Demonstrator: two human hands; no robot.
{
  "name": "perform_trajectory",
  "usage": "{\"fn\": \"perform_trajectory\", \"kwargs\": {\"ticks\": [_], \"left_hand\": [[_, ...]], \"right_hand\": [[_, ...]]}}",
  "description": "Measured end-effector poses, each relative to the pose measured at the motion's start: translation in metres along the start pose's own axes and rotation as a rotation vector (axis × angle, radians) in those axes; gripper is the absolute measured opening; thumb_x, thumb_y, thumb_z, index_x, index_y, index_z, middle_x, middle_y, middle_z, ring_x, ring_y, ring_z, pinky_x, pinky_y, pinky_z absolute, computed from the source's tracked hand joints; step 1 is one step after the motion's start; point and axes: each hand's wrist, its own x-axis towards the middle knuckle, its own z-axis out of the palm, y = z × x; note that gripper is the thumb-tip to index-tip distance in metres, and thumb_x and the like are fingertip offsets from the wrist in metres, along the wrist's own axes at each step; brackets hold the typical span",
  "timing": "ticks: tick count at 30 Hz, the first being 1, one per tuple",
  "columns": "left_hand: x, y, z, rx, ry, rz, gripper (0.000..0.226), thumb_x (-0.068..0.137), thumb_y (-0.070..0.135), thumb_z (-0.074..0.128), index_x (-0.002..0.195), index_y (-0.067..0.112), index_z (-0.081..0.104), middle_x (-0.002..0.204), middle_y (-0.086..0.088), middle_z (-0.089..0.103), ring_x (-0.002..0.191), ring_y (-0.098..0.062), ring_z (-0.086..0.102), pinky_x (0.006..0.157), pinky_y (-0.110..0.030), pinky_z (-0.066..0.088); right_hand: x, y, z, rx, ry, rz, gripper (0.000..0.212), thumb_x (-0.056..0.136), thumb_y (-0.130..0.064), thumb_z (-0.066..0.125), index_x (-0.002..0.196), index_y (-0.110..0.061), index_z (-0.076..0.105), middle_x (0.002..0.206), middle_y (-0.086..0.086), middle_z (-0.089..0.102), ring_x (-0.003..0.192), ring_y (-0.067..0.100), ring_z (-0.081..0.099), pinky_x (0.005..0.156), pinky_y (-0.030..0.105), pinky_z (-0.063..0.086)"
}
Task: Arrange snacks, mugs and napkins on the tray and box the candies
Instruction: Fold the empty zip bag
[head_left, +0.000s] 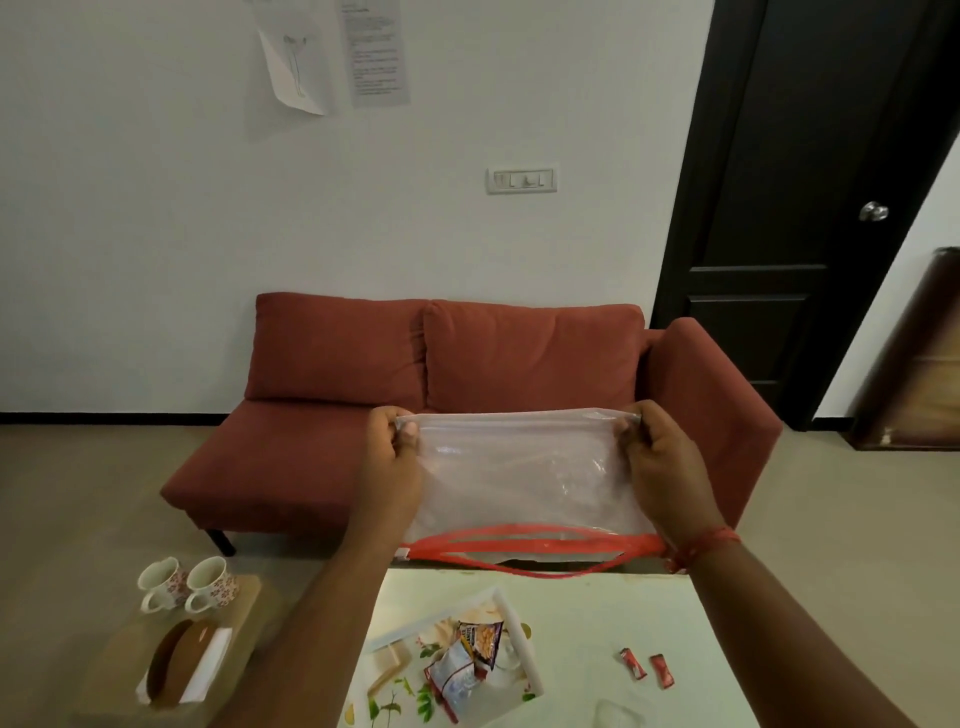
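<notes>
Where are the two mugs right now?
In the head view the mugs stand side by side at lower left on a wooden board, left of the table and tray, just beyond the napkins.

Pale table (597, 613): tray (511, 631), two red candies (647, 670).

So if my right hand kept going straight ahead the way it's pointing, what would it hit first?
Probably the red sofa: your right hand, gripping the clear bag, points forward at its armrest. Depth is hard to judge.

Clear bag (519, 467) with red zip edge; white mugs (187, 584) with red flowers; two red candies (648, 670); rust-red sofa (467, 364).
</notes>
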Motion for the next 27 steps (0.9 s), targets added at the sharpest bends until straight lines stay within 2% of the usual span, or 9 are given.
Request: {"fn": "perform_trajectory", "kwargs": {"ticks": [5, 7, 10, 13, 16, 19, 23, 25, 27], "left_hand": [[0.01, -0.001, -0.008, 0.057, -0.133, 0.101, 0.009, 0.103, 0.021, 0.043, 0.103, 0.023, 0.052, 0.088, 0.015, 0.056, 0.08, 0.0, 0.053, 0.065, -0.007, 0.038], [0.013, 0.001, -0.007, 0.06, -0.232, 0.16, 0.01, 0.102, 0.023, 0.045, 0.099, 0.027, 0.054, 0.086, 0.014, 0.059, 0.077, 0.002, 0.055, 0.065, -0.009, 0.041], [0.014, 0.012, 0.0, 0.136, -0.422, 0.282, 0.011, 0.102, 0.029, 0.046, 0.101, 0.031, 0.056, 0.085, 0.013, 0.062, 0.076, 0.005, 0.057, 0.064, -0.009, 0.043], [0.015, 0.027, 0.007, 0.186, -0.561, 0.346, 0.014, 0.1, 0.032, 0.048, 0.11, 0.031, 0.058, 0.087, 0.017, 0.062, 0.08, 0.004, 0.059, 0.065, -0.007, 0.045], [0.022, 0.03, 0.002, 0.117, -0.335, 0.377, 0.024, 0.096, 0.035, 0.056, 0.119, 0.029, 0.057, 0.098, 0.019, 0.063, 0.092, 0.002, 0.063, 0.075, -0.008, 0.047], [0.01, 0.02, -0.005, -0.041, -0.068, 0.226, 0.053, 0.087, 0.057, 0.059, 0.131, 0.032, 0.045, 0.13, 0.013, 0.054, 0.119, -0.002, 0.053, 0.094, -0.024, 0.047], [-0.026, 0.016, 0.013, -0.201, -0.327, -0.221, 0.099, 0.071, 0.07, 0.065, 0.15, 0.031, 0.021, 0.15, 0.008, 0.039, 0.135, -0.013, 0.042, 0.106, -0.037, 0.039], [-0.029, 0.012, 0.022, -0.359, -0.439, -0.356, 0.093, 0.065, 0.068, 0.073, 0.142, 0.031, 0.038, 0.135, 0.008, 0.058, 0.118, -0.015, 0.061, 0.098, -0.04, 0.05], [-0.027, 0.008, 0.027, -0.396, -0.469, -0.388, 0.065, 0.071, 0.056, 0.077, 0.126, 0.027, 0.056, 0.112, 0.004, 0.072, 0.097, -0.016, 0.072, 0.087, -0.043, 0.058]], "right_hand": [[0.006, -0.002, 0.0, -0.051, -0.031, -0.01, 0.011, 0.094, -0.034, 0.059, 0.098, -0.024, 0.061, 0.096, -0.009, 0.066, 0.087, 0.014, 0.064, 0.073, 0.027, 0.057], [0.011, -0.012, 0.001, -0.159, -0.106, -0.099, 0.029, 0.089, -0.038, 0.064, 0.115, -0.026, 0.059, 0.113, -0.013, 0.06, 0.1, 0.007, 0.06, 0.082, 0.02, 0.05], [0.015, -0.033, 0.012, -0.288, -0.491, -0.131, 0.052, 0.085, -0.042, 0.07, 0.133, -0.029, 0.053, 0.124, -0.016, 0.056, 0.109, 0.002, 0.056, 0.091, 0.019, 0.048], [0.013, -0.036, 0.027, -0.289, -0.803, -0.084, 0.032, 0.088, -0.036, 0.069, 0.118, -0.027, 0.065, 0.104, -0.01, 0.071, 0.089, 0.006, 0.067, 0.084, 0.028, 0.058], [0.008, -0.033, 0.029, -0.066, -0.614, -0.073, 0.007, 0.092, -0.022, 0.067, 0.097, -0.023, 0.071, 0.081, -0.004, 0.072, 0.072, 0.009, 0.068, 0.07, 0.027, 0.059], [0.001, -0.031, 0.031, 0.239, -0.353, 0.082, 0.012, 0.093, -0.018, 0.064, 0.104, -0.021, 0.07, 0.089, -0.001, 0.076, 0.081, 0.017, 0.073, 0.072, 0.032, 0.062], [-0.003, -0.028, 0.038, 0.434, -0.226, 0.217, 0.017, 0.093, -0.017, 0.065, 0.109, -0.015, 0.069, 0.098, 0.007, 0.076, 0.089, 0.028, 0.074, 0.08, 0.049, 0.06], [-0.004, -0.029, 0.042, 0.504, -0.205, 0.254, 0.018, 0.093, -0.014, 0.064, 0.111, -0.011, 0.068, 0.1, 0.01, 0.075, 0.091, 0.032, 0.073, 0.082, 0.053, 0.059], [-0.005, -0.029, 0.045, 0.52, -0.196, 0.275, 0.019, 0.093, -0.013, 0.064, 0.112, -0.011, 0.068, 0.1, 0.011, 0.075, 0.092, 0.033, 0.072, 0.083, 0.054, 0.058]]}}
